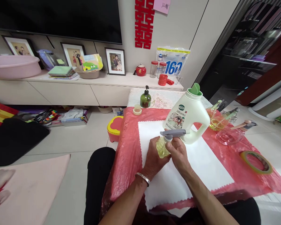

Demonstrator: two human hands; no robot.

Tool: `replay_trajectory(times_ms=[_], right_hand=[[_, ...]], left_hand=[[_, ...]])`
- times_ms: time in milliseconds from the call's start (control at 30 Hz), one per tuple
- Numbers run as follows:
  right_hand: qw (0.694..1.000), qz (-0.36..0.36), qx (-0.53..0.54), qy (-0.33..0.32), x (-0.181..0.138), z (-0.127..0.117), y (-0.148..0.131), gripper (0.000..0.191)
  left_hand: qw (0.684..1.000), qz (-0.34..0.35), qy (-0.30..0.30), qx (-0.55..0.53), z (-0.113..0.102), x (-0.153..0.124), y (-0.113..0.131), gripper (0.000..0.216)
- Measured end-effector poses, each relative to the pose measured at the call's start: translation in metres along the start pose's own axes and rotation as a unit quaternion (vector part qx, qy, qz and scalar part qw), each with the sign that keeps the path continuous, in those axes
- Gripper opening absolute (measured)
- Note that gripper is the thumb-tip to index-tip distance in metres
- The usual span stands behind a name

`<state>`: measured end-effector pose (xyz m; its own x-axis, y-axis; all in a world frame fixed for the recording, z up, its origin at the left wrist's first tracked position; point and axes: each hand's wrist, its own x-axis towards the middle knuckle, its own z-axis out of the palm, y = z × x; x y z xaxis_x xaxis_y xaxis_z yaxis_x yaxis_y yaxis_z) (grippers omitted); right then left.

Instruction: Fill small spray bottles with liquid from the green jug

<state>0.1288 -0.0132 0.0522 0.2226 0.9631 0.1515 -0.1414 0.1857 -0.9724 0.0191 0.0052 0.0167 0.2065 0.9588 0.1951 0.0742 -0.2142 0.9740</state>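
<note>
A person's left hand point(153, 156) wraps the body of a clear spray bottle point(162, 149) of yellow liquid, held above a white scalloped-edge sheet point(207, 165), its long axis leaning toward one o'clock. The right hand point(178, 153), at the bottle's four o'clock and nearer its neck, pinches there with thumb in front and fingers partly hidden behind. The grey trigger sprayer head point(175, 133) lies crosswise at the top, nine to three o'clock, with a pale green detergent jug point(194, 109) beyond at one o'clock.
</note>
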Motion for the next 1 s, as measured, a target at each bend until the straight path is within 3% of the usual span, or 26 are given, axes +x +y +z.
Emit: replay_trajectory(times_ms=[233,367,667,1000], right_hand=[[1.000,0.016,-0.009,0.017,-0.001,-0.002,0.003,0.042],[0.999,0.001,-0.008,0.038,0.003,0.006,0.002,0.051],[1.000,0.019,-0.020,0.005,-0.001,-0.007,0.003,0.042],[0.999,0.005,-0.021,0.039,0.001,0.006,0.001,0.038]], left_hand=[[1.000,-0.016,0.001,-0.005,0.000,0.000,-0.003,0.075],[1.000,-0.001,-0.001,-0.013,0.000,0.000,-0.004,0.074],[1.000,-0.016,-0.001,0.005,0.000,-0.001,-0.004,0.076],[1.000,0.009,0.008,-0.009,0.001,0.000,-0.008,0.074]])
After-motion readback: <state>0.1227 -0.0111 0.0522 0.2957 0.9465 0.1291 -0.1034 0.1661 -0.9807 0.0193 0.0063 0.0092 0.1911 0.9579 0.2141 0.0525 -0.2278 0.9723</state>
